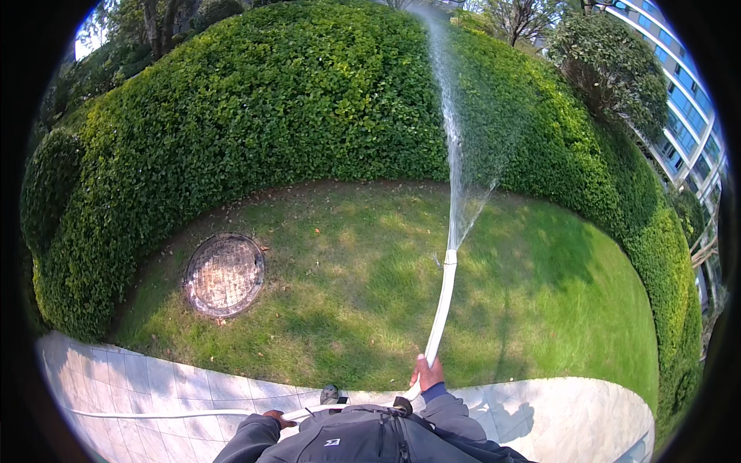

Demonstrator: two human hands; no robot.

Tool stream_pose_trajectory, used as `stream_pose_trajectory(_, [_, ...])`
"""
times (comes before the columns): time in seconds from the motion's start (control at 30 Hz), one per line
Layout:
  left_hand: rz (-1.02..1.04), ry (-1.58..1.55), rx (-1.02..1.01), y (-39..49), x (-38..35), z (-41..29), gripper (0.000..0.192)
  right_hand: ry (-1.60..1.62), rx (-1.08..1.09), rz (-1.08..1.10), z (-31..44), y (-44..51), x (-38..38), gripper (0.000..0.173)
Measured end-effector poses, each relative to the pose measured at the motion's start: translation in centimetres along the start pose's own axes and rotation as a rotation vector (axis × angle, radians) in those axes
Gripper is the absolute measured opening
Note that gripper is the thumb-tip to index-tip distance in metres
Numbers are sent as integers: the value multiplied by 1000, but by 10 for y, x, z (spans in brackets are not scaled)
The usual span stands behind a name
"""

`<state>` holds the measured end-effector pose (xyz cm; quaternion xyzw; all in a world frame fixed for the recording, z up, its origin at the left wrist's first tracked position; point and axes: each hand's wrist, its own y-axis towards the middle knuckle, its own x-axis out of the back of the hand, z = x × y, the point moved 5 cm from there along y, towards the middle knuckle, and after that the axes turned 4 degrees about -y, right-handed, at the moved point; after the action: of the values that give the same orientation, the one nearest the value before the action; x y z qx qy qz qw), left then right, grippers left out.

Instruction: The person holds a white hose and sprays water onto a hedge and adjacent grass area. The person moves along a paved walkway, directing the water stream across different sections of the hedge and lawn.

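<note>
My right hand (428, 372) grips a white hose (443, 312) a short way behind its outlet end. The hose points away from me over the grass, and a water jet (451, 139) sprays from its tip toward the top of the hedge. A thinner side spray splits off to the right at the outlet. At my left side, my left hand (280, 419) is closed around the same hose, which passes in front of my waist and trails off to the left across the paving. My sleeves partly hide both wrists.
A tall clipped hedge (278, 104) curves around the lawn (359, 289). A round manhole cover (226, 276) is set in the grass at left. Pale stone paving (191, 379) lies underfoot. A bushy tree (613, 69) and a glass-fronted building (680, 121) stand at the right.
</note>
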<state>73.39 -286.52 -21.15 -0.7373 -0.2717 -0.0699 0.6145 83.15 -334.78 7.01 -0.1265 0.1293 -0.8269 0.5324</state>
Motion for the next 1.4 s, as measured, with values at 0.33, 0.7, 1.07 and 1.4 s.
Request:
stream_pose_trajectory(0.33, [3, -21, -19, -22, 20, -22, 93, -37, -28, 22, 1, -3, -1, 28])
stream_pose_trajectory(0.7, [-34, -30, -51, -20, 19, -45, 108, -115, -36, 172, 12, -1, -21, 26])
stream_pose_trajectory(1.07, [-41, 16, -41, -1, 0, -44, 99, -171, -51, 296, 19, 1, -41, 28])
stream_pose_trajectory(1.4, [-77, 4, -30, -5, 1, -49, 90, -238, -54, 432, 24, 3, -54, 33])
